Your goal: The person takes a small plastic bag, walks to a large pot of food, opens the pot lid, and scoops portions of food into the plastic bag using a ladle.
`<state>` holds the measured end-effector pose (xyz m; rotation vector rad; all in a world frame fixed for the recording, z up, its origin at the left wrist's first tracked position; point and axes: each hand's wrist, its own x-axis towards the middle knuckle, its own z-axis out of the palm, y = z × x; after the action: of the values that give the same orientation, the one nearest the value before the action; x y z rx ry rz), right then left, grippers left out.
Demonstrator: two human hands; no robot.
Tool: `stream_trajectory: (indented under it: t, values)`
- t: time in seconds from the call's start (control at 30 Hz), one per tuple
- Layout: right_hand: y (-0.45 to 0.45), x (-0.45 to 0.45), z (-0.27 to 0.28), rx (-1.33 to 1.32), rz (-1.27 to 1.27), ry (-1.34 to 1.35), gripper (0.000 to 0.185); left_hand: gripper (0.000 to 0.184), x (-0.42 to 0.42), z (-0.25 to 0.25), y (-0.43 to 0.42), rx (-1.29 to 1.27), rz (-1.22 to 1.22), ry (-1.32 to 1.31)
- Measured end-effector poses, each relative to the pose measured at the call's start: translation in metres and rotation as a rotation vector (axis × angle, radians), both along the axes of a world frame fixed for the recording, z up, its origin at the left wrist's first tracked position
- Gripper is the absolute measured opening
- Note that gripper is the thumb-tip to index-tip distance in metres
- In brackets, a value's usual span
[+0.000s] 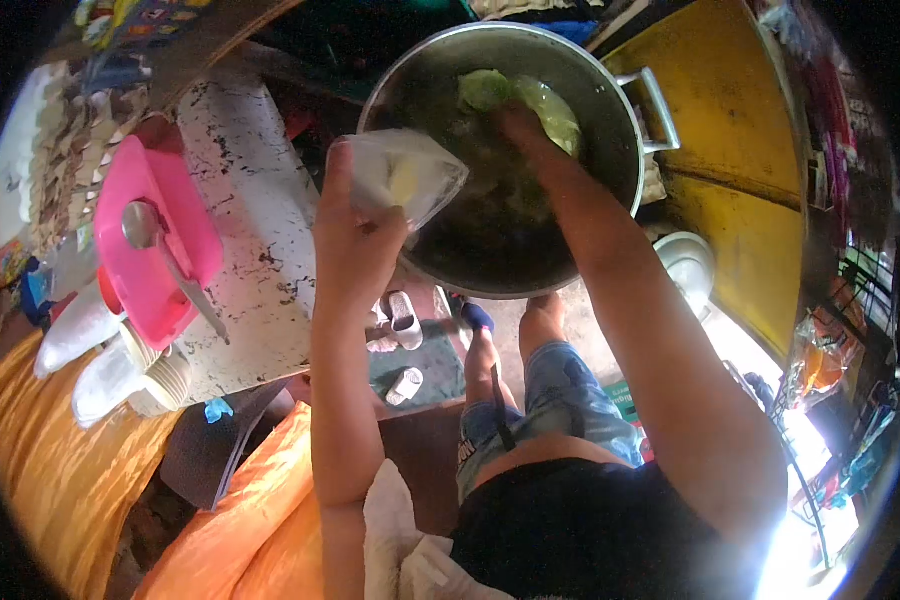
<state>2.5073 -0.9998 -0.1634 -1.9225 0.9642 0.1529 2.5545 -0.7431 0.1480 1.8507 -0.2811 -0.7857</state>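
Held up in my left hand point(362, 228) is a clear plastic bag point(425, 170), its wide mouth tilted toward a big metal pot point(390, 92). Something pale yellow shows through the bag. The thumb and fingers close around the bag's near side. My right hand point(520, 125) reaches down inside the pot, against pale green, wet-looking pieces point(552, 112). Its fingers are in shadow and partly hidden, so their grip does not show. The pot is deep, with a dark interior and a loop handle point(660, 108) on the right.
On the left, a worn white table point(255, 190) carries a pink basin point(135, 255) with a ladle point(142, 226) across it, beside stacked cups point(165, 380). A round metal lid point(685, 265) lies right of the pot, near a yellow panel point(735, 130). Slippers point(405, 320) are on the floor.
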Motion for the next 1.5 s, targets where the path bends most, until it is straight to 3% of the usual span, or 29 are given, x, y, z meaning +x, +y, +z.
stream_trajectory:
  t: [0.1, 0.2, 0.27, 0.4, 0.53, 0.63, 0.7, 0.83, 0.93, 0.97, 1.07, 1.17, 1.27, 1.33, 1.37, 1.5]
  values:
    - [-0.004, -0.008, 0.031, 0.222, -0.08, -0.085, 0.034, 0.081, 0.004, -0.005, 0.001, 0.015, -0.059, -0.114]
    - [-0.01, -0.019, 0.074, 0.441, -0.126, -0.214, 0.022, 0.081, 0.008, -0.006, 0.006, 0.044, -0.133, -0.373]
    - [-0.014, -0.028, 0.131, 0.569, -0.135, -0.34, 0.013, 0.081, 0.009, 0.008, 0.001, 0.052, -0.142, -0.301]
    - [-0.024, -0.047, 0.229, 0.5, 0.047, -0.308, 0.013, 0.083, 0.013, 0.006, 0.0, 0.154, -0.157, -0.3]
    - [-0.014, -0.065, 0.326, 0.432, 0.19, -0.296, 0.014, 0.083, 0.012, 0.009, -0.008, 0.028, -0.143, -0.137]
    - [0.006, -0.077, 0.369, 0.357, 0.273, -0.266, 0.015, 0.068, 0.005, 0.023, -0.015, -0.045, -0.166, -0.089]
    - [0.022, -0.079, 0.355, 0.115, 0.432, -0.404, 0.018, 0.054, 0.003, 0.037, -0.018, -0.063, -0.204, -0.104]
    - [0.072, -0.072, 0.368, -0.546, 0.678, -0.312, 0.02, 0.058, -0.005, 0.058, -0.014, -0.192, -0.244, -0.113]
    - [0.087, -0.059, 0.37, -0.778, 0.875, -0.054, 0.016, 0.065, -0.007, 0.063, -0.009, -0.144, -0.251, -0.192]
    - [0.087, -0.059, 0.37, -0.833, 0.878, -0.106, 0.015, 0.068, -0.007, 0.056, -0.007, -0.137, -0.234, -0.235]
    - [0.086, -0.059, 0.381, -0.854, 0.898, -0.045, 0.015, 0.074, -0.008, 0.027, -0.005, -0.084, -0.206, -0.444]
    - [0.068, -0.07, 0.383, -0.747, 0.725, -0.26, 0.014, 0.076, -0.007, 0.011, -0.006, -0.04, -0.185, -0.511]
    - [0.018, -0.082, 0.347, -0.082, 0.397, -0.35, 0.019, 0.078, -0.002, 0.008, -0.01, 0.02, -0.194, -0.428]
    - [-0.011, -0.09, 0.311, 0.149, 0.182, -0.404, 0.027, 0.078, 0.003, -0.001, -0.013, 0.044, -0.201, -0.396]
    - [-0.031, -0.09, 0.275, 0.181, 0.12, -0.291, 0.019, 0.078, 0.006, -0.011, -0.013, 0.044, -0.199, -0.403]
    - [-0.053, -0.077, 0.136, -0.37, 0.201, 0.162, 0.023, 0.077, 0.007, -0.005, -0.022, 0.123, -0.195, -0.353]
